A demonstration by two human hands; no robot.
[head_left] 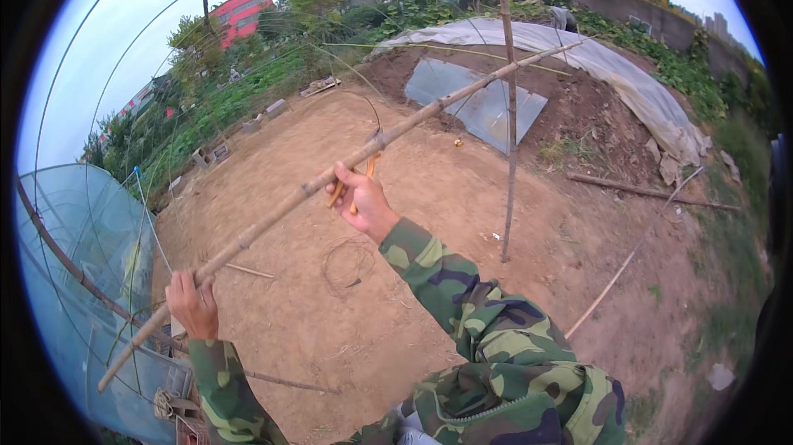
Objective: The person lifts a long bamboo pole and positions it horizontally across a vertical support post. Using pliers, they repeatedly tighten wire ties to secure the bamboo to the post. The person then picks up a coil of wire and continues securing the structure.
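At the pole (285, 209), right hand (365, 197) grips pliers (371, 166).

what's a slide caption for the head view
Left hand grips bamboo pole, right hand holds orange-handled tool.

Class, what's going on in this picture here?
Someone in a camouflage jacket works outdoors. The left hand grips a long jointed pole near its closer end; the right hand holds an orange-handled tool beside it, farther along. The pole crosses an upright pole in view, and a thin coil lies on the soil.
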